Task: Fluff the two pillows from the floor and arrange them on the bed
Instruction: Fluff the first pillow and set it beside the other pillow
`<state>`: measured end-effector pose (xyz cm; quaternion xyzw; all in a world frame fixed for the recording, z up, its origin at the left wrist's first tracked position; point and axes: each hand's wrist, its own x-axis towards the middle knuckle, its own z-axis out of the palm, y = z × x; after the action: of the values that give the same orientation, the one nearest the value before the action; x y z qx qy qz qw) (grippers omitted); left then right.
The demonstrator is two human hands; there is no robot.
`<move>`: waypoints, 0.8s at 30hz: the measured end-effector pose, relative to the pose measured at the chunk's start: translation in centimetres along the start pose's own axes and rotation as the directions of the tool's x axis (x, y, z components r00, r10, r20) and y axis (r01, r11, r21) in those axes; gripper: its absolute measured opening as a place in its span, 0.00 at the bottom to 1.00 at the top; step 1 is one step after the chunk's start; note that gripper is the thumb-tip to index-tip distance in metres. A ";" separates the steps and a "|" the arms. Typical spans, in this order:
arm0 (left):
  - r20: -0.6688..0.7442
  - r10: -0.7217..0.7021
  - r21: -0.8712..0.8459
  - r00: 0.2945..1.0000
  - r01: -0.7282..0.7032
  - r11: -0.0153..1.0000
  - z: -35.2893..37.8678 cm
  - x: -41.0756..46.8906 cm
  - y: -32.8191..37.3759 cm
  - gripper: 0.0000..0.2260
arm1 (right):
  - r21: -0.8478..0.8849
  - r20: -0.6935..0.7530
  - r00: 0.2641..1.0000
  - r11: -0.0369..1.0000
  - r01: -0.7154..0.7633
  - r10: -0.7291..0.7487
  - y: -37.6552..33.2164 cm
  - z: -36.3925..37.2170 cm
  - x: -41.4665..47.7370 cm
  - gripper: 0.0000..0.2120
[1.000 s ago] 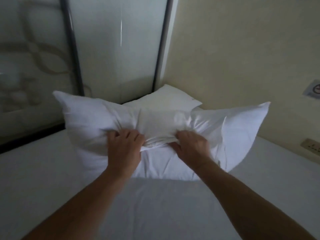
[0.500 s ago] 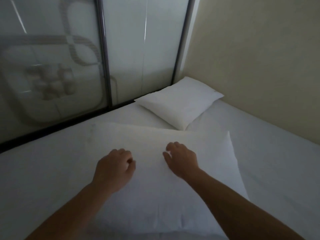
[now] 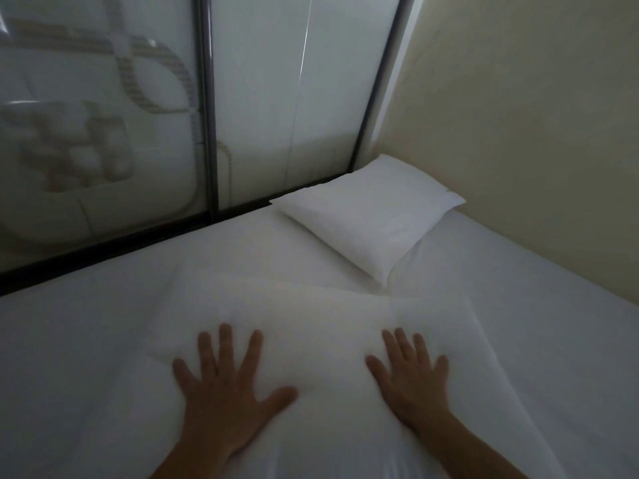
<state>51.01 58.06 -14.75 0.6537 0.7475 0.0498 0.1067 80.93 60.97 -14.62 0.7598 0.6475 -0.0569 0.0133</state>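
A white pillow [image 3: 311, 326] lies flat on the white bed [image 3: 86, 340] right in front of me. My left hand [image 3: 224, 385] rests palm down on its left part, fingers spread. On its right part my right hand [image 3: 411, 378] lies flat too, fingers apart. Neither hand grips anything. A second white pillow [image 3: 370, 216] lies flat in the far corner of the bed, turned diagonally, its near corner almost touching the first pillow's far edge.
Frosted glass panels [image 3: 103, 115] with dark metal frames run along the bed's far side. A beige wall [image 3: 536, 133] borders the bed on the right. Bare white sheet stretches to the left and right of the near pillow.
The near pillow, held upright and bunched in both hands a second ago, has been laid flat on the bed. Both hands have let go and now press on it with spread fingers.
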 end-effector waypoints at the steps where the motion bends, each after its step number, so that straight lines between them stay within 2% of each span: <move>1: 0.003 -0.009 0.001 1.000 0.009 1.000 0.2 0.2 -0.1 0.47 | 0.001 0.001 1.000 1.000 -0.005 0.005 -0.1 0.3 0.2 0.39; 6: 0.001 -0.014 0.013 1.000 0.014 1.000 -1.0 1.1 -0.8 0.45 | 0.075 0.009 0.999 0.996 0.051 -0.052 1.6 -1.4 1.4 0.38; 9: 0.052 0.002 0.033 0.999 -0.003 0.999 -2.5 1.4 -0.8 0.46 | 0.075 -0.003 1.000 0.997 0.028 -0.028 3.4 -2.5 1.0 0.36; 12: 0.076 0.033 0.087 0.997 -0.040 0.995 -3.3 0.1 -0.3 0.43 | 0.078 0.002 0.999 0.996 0.040 -0.040 3.3 -2.5 -0.2 0.36; 14: 0.069 0.061 0.092 0.996 -0.067 0.993 -3.9 -0.4 -0.2 0.38 | 0.106 0.052 0.995 0.991 0.076 -0.082 3.5 -3.2 -0.5 0.38; 17: 0.079 0.103 0.062 0.992 -0.108 0.992 -5.4 0.6 -0.9 0.35 | 0.129 0.230 0.951 0.975 0.180 -0.206 5.2 -5.0 -0.1 0.46; 19: 0.114 0.118 0.068 0.986 -0.126 0.990 -6.1 1.6 -1.2 0.32 | 0.128 0.257 0.933 0.966 0.226 -0.253 6.0 -5.3 -0.1 0.47; 21: 0.096 0.125 0.119 0.988 -0.136 0.984 -6.0 1.9 -0.9 0.25 | 0.129 0.191 0.954 0.970 0.206 -0.229 5.3 -4.9 -0.6 0.40; 24: -0.009 0.163 0.211 0.987 -0.157 0.965 -5.0 1.6 -0.3 0.13 | 0.088 0.072 0.990 0.990 0.112 -0.118 2.3 -4.0 -1.3 0.21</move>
<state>49.41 59.90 -10.07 0.7188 0.6947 -0.0122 0.0229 83.27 59.72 -10.61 0.7184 0.6863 -0.1136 0.0031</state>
